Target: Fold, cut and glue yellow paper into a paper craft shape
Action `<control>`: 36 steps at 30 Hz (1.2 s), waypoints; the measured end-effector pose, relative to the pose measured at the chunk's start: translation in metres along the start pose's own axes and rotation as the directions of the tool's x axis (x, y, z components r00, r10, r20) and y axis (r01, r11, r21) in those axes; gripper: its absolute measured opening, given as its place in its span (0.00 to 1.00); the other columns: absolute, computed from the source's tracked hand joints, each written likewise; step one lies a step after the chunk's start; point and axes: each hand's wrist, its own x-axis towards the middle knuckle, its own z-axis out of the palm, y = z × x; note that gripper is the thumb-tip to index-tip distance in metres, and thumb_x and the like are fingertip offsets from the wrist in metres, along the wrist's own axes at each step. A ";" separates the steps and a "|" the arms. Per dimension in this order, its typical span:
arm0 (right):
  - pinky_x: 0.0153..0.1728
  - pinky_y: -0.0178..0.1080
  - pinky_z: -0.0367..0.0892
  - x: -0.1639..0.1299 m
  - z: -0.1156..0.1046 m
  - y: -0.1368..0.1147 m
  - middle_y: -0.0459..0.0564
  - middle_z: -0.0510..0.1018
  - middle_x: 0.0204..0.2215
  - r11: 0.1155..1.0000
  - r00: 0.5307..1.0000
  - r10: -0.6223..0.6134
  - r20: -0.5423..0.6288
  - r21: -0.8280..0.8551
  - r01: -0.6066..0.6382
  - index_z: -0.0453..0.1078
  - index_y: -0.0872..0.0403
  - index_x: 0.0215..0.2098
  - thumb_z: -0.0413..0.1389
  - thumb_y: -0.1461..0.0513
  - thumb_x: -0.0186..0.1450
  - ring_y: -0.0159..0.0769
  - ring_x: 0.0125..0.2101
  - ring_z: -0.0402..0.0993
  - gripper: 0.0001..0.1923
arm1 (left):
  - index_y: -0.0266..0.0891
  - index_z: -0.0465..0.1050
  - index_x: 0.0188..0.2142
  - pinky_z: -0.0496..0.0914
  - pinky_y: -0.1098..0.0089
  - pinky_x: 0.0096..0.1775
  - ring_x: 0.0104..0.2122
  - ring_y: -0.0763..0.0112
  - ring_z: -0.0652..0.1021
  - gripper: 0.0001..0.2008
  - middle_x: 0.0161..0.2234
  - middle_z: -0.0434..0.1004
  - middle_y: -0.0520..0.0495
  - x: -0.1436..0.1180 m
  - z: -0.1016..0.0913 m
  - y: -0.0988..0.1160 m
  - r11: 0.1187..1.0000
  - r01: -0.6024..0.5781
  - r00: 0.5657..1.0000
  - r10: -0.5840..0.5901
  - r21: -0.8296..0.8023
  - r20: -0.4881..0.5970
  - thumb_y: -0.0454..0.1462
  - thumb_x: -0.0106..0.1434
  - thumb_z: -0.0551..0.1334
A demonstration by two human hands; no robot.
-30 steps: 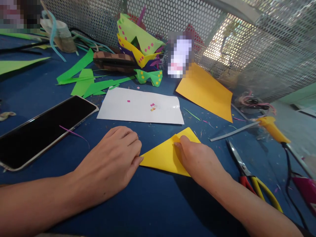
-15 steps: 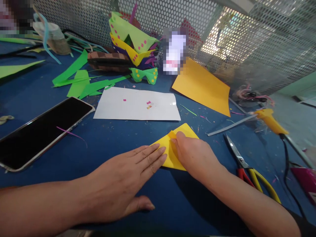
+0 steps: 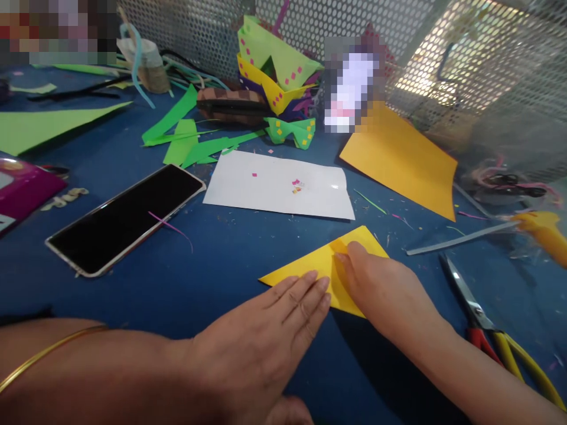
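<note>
Head cam's got folded yellow paper (image 3: 322, 260) on the blue counter (image 3: 221, 254), left hand (image 3: 266, 330) stretched out flat on it, right hand (image 3: 381, 283) pinching a folded bit, scissors (image 3: 479, 316) lying off to the right

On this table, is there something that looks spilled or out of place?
Yes: a purple strip lies partly on the phone, like a stray offcut. Tiny pink bits lie loose on the white paper, and a green scrap lies on the table. The folded yellow paper shows no visible tear.
</note>
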 end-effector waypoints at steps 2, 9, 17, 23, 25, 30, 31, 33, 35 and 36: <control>0.19 0.36 0.42 0.000 0.001 0.001 0.52 0.75 0.20 1.000 1.000 -0.002 -0.007 -0.004 0.002 0.63 0.54 0.35 0.44 0.63 0.71 0.45 0.22 0.78 0.09 | 0.28 0.44 0.68 0.45 0.60 0.66 0.68 0.57 0.42 0.43 0.69 0.39 0.33 0.000 0.000 -0.001 1.000 -0.001 1.000 0.001 -0.007 -0.003 0.57 0.66 0.48; 0.20 0.37 0.44 -0.001 -0.004 -0.002 0.53 0.76 0.21 1.000 1.000 0.010 0.024 0.026 -0.011 0.65 0.55 0.37 0.42 0.63 0.72 0.46 0.23 0.77 0.11 | 0.31 0.50 0.67 0.49 0.55 0.64 0.67 0.50 0.48 0.44 0.68 0.46 0.32 0.002 -0.004 -0.003 1.000 -0.011 0.999 0.010 -0.025 -0.037 0.58 0.62 0.55; 0.21 0.37 0.51 0.004 -0.006 0.010 0.51 0.77 0.24 0.970 1.000 0.008 -0.030 0.243 -0.001 0.66 0.53 0.33 0.44 0.58 0.71 0.40 0.24 0.74 0.14 | 0.27 0.54 0.65 0.54 0.53 0.63 0.66 0.44 0.53 0.46 0.66 0.53 0.28 0.006 -0.004 -0.004 0.993 -0.051 0.997 0.057 0.105 -0.055 0.58 0.59 0.59; 0.24 0.37 0.60 -0.026 -0.006 0.046 0.46 0.79 0.26 0.863 0.997 0.044 -0.060 0.504 -0.008 0.68 0.50 0.34 0.48 0.52 0.69 0.38 0.27 0.74 0.13 | 0.27 0.56 0.64 0.59 0.53 0.61 0.64 0.42 0.58 0.47 0.65 0.53 0.27 0.004 -0.001 -0.004 0.974 -0.050 0.991 0.076 0.222 -0.111 0.58 0.56 0.62; 0.26 0.36 0.63 -0.044 0.001 0.050 0.46 0.80 0.29 0.806 0.994 0.086 -0.065 0.591 -0.031 0.68 0.50 0.37 0.51 0.52 0.67 0.38 0.29 0.76 0.11 | 0.28 0.55 0.65 0.61 0.53 0.60 0.64 0.42 0.59 0.48 0.65 0.53 0.28 0.003 0.000 -0.005 0.966 -0.053 0.988 0.088 0.254 -0.129 0.58 0.56 0.62; 0.35 0.39 0.68 -0.069 0.028 0.045 0.46 0.81 0.33 0.675 0.964 0.195 -0.180 0.738 0.001 0.68 0.50 0.40 0.57 0.57 0.64 0.38 0.35 0.77 0.07 | 0.30 0.55 0.65 0.62 0.54 0.59 0.64 0.45 0.60 0.46 0.66 0.54 0.32 0.003 -0.001 -0.006 0.952 -0.056 0.983 0.105 0.301 -0.149 0.59 0.57 0.60; 0.36 0.39 0.68 -0.070 0.031 0.045 0.46 0.80 0.34 0.667 0.959 0.198 -0.201 0.745 0.018 0.68 0.50 0.40 0.57 0.57 0.64 0.38 0.35 0.76 0.07 | 0.30 0.55 0.65 0.63 0.54 0.59 0.63 0.45 0.60 0.46 0.66 0.54 0.32 0.004 -0.001 -0.006 0.948 -0.055 0.983 0.107 0.312 -0.152 0.58 0.57 0.60; 0.35 0.40 0.68 -0.067 0.035 0.044 0.46 0.80 0.33 0.673 0.956 0.194 -0.221 0.739 0.034 0.68 0.50 0.39 0.57 0.59 0.65 0.39 0.35 0.76 0.05 | 0.30 0.57 0.65 0.64 0.53 0.58 0.63 0.45 0.62 0.45 0.65 0.55 0.31 0.004 -0.002 -0.005 0.941 -0.054 0.982 0.111 0.333 -0.156 0.58 0.57 0.60; 0.33 0.39 0.67 -0.062 0.035 0.044 0.45 0.80 0.31 0.698 0.957 0.192 -0.218 0.715 0.023 0.68 0.50 0.37 0.58 0.60 0.64 0.39 0.33 0.76 0.04 | 0.29 0.58 0.64 0.64 0.53 0.58 0.62 0.44 0.63 0.45 0.65 0.56 0.31 0.005 -0.003 -0.005 0.938 -0.052 0.981 0.113 0.342 -0.159 0.57 0.57 0.61; 0.32 0.39 0.66 -0.060 0.034 0.044 0.45 0.80 0.30 0.712 0.958 0.193 -0.213 0.702 0.013 0.68 0.50 0.37 0.58 0.61 0.63 0.39 0.32 0.75 0.04 | 0.30 0.59 0.64 0.64 0.53 0.58 0.62 0.44 0.63 0.44 0.65 0.56 0.31 0.005 -0.003 -0.005 0.939 -0.051 0.981 0.112 0.341 -0.160 0.57 0.57 0.61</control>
